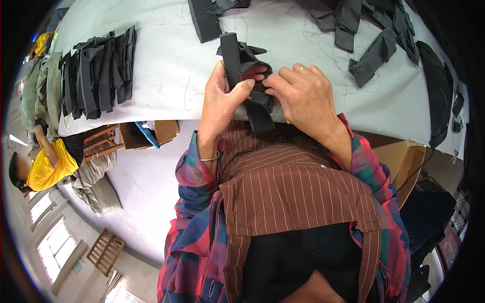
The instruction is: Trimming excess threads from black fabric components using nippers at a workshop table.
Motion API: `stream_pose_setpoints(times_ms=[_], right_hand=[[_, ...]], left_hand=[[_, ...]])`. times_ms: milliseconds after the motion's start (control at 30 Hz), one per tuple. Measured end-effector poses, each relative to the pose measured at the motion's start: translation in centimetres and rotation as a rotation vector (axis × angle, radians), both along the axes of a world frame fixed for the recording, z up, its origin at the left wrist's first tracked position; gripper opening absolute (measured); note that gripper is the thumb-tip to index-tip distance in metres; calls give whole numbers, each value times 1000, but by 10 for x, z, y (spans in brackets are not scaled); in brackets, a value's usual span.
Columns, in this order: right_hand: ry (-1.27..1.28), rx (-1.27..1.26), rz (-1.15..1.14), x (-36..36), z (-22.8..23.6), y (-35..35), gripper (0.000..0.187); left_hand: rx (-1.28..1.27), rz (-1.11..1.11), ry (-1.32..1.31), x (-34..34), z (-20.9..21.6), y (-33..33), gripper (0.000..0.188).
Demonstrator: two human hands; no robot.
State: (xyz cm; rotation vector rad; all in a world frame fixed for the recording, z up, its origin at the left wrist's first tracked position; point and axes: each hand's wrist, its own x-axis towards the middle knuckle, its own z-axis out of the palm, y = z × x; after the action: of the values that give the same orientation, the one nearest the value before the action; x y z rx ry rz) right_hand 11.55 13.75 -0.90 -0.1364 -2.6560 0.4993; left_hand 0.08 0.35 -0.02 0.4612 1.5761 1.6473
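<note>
Between my hands, at the table's near edge, is a dark grey folded fabric piece (231, 59) with a flat, stiff-looking band along one side. My left hand (222, 96) grips it from the left, its thumb over the band and some fingers showing inside the fold. My right hand (303, 93) is closed at the piece's right side, thumb and forefinger pinching its edge. One end of the strip (260, 115) hangs down towards my brown striped apron (298, 197). The fingertips partly hide what the pinch holds.
A row of similar dark fabric pieces (98, 73) lies at the left of the white table (166, 65). More dark pieces (374, 55) are scattered at the far right, among loose threads. Cardboard boxes (166, 132) stand below the table. A person in yellow (53, 164) works at the left.
</note>
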Motion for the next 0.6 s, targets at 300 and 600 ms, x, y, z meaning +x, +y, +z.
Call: stream_pose_setpoints(times_ms=[300, 600], right_hand=[[40, 73, -41, 2, -2, -7, 8], [32, 1, -99, 4, -4, -13, 9]], left_hand=[[7, 6, 4, 0, 0, 1, 33], [5, -2, 14, 1, -2, -2, 31]])
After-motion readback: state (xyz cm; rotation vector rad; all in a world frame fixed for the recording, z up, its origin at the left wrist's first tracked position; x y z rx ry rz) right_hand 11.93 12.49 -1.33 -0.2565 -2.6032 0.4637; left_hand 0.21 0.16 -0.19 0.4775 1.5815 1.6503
